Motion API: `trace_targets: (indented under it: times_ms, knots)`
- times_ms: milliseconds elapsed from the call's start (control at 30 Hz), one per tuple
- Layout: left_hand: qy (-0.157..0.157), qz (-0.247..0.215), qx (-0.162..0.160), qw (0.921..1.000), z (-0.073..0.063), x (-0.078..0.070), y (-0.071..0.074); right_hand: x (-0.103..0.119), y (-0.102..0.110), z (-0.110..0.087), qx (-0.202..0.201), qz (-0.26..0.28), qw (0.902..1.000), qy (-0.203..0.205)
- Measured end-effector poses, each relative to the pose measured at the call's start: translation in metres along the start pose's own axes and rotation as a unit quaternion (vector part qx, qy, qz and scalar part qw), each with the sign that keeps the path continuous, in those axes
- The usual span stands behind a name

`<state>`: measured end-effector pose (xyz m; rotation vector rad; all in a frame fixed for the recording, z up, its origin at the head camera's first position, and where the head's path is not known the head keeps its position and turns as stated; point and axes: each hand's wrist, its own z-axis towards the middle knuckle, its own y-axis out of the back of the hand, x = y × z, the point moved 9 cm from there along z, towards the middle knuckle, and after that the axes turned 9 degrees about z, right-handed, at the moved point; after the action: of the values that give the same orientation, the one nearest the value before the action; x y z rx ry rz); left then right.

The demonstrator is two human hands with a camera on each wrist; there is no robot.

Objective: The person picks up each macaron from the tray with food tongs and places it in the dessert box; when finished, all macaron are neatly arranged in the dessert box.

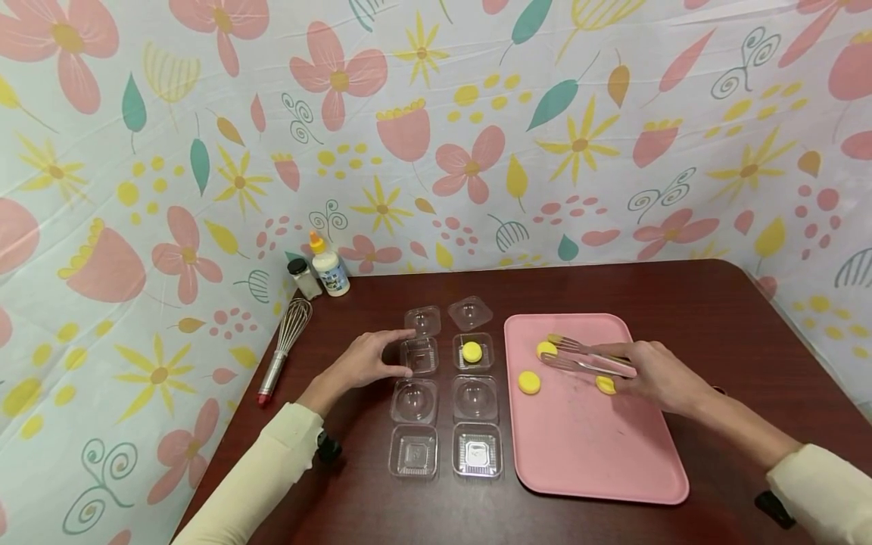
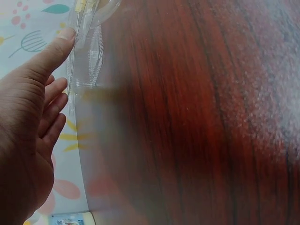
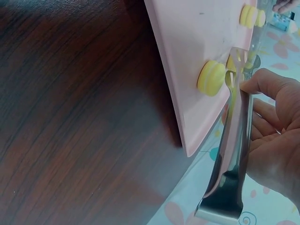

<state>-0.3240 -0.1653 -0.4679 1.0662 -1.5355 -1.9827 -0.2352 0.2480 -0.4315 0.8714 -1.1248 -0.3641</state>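
Two near cups (image 1: 414,452): transparent, side by side on the dark table (image 1: 341,492), left of the pink tray (image 1: 599,469).
Domed lids (image 1: 414,401): just beyond those cups; light-looking, so an arm brushing past could shift them.
Right hand (image 1: 654,375): pinching the metal tongs (image 3: 227,187) over the tray.
Nearer macarons: on the tray, one (image 1: 529,382) in the open, another (image 1: 605,384) partly hidden by the right hand; a low wrist might push it.
Farther macaron (image 1: 547,350): between the tongs' tips, contact unclear; an off-centre squeeze could make it skid, a hard one dent it.
Left hand (image 1: 364,357): thumb and fingers apart about the far left cup (image 1: 420,357); I cannot tell whether they touch. A nudge could slide it into the far right cup (image 1: 487,362), which holds a macaron (image 1: 472,351).
Back corner: whisk (image 1: 279,356), jar (image 1: 304,281), bottle (image 1: 331,272).
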Motion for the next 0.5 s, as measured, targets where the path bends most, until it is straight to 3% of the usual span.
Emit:
trace_targets:
  times_ms: [500]
  knots:
    - [-0.003,0.009,0.0,1.0,0.0009,-0.0005,-0.0043,-0.0021,-0.0006,-0.002,-0.016,-0.004,0.9999,-0.001]
